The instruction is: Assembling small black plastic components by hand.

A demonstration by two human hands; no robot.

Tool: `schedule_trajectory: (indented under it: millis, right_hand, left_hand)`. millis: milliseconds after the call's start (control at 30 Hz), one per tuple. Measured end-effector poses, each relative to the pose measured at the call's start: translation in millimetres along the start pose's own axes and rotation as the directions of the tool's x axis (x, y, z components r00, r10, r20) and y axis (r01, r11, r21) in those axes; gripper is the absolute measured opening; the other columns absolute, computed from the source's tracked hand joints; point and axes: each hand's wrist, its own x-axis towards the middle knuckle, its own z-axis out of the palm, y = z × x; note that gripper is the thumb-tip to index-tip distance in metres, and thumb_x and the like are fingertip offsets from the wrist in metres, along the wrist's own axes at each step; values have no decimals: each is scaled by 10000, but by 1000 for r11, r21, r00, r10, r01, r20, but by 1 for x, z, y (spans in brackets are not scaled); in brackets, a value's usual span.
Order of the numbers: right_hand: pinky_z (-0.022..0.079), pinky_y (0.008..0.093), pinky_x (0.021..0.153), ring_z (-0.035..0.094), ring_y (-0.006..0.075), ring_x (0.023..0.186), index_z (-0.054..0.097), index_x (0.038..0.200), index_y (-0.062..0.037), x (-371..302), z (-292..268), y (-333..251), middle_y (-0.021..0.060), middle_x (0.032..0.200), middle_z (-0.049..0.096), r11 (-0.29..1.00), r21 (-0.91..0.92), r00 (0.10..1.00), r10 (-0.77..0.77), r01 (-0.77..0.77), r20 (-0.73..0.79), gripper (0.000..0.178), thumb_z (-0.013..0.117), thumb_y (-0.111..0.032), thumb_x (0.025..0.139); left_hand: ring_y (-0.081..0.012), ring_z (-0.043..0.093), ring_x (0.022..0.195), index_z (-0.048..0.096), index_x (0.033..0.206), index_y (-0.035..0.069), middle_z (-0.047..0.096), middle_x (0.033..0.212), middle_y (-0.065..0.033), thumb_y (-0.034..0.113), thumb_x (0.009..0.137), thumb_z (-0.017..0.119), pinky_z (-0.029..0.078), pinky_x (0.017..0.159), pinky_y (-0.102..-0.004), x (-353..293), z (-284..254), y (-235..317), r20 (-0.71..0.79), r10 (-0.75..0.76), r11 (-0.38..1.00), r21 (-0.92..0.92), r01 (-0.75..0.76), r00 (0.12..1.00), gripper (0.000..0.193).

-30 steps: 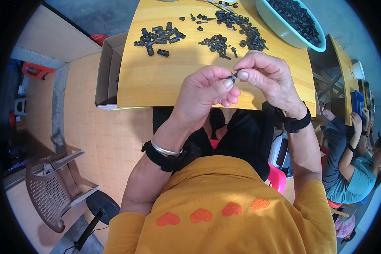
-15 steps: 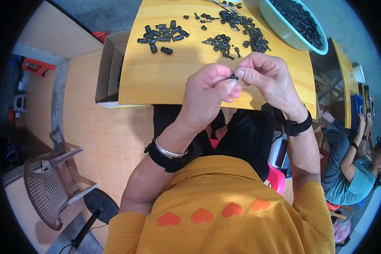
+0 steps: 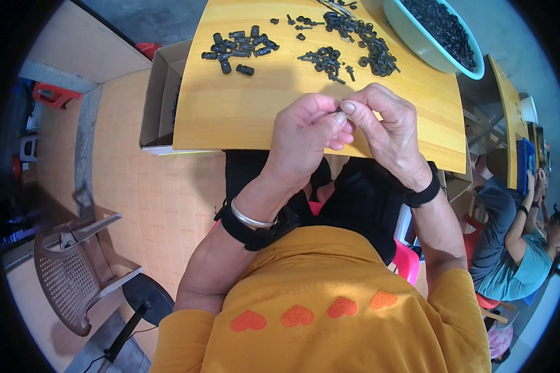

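Over the near edge of the wooden table (image 3: 230,130), my left hand (image 3: 302,133) pinches a small black part (image 3: 338,111) between thumb and fingers. My right hand (image 3: 386,127) meets it there, its thumb and forefinger closed on the same part. Fingertips cover most of that part, so its shape cannot be made out. Beyond my hands lies a heap of small black pieces (image 3: 322,61), some with thin stems. More black rings and pieces (image 3: 379,56) spread behind it. To the left is a group of black barrel-shaped pieces (image 3: 245,70).
A pale blue basin (image 3: 410,37) full of black pieces stands at the table's far right. An open cardboard box (image 3: 158,102) sits against the left side. A brown chair (image 3: 68,280) is at lower left. On the right, another person (image 3: 516,261) sits at a second table.
My right hand has shifted slightly left, its thumb now closer to the left thumb. Less of the small black part shows between them. My left hand has barely moved.
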Motion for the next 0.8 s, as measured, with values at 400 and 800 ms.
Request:
schedule_trajectory:
  millis: [400, 800]
  right_hand:
    - [413, 302, 483, 526, 241, 540, 609, 783, -15, -10, 11, 8, 100, 618, 505, 986, -141, 995, -95, 90, -29, 58, 624, -69, 796]
    - [419, 260, 501, 529, 159, 540, 610, 791, -1, -12, 17, 6, 82, 634, 538, 999, -42, 986, -4, -3, -167, 86, 599, -76, 832]
  left_hand:
    - [-124, 600, 680, 545, 948, -12, 612, 794, -83, 98, 874, 528, 490, 610, -221, -2, -1, -6, 10, -56, 998, 3, 56, 998, 134]
    - [-150, 609, 709, 527, 995, -24, 612, 821, -101, 110, 901, 487, 507, 648, -249, 0, 0, 1, 25, -95, 995, -42, 96, 995, 169]
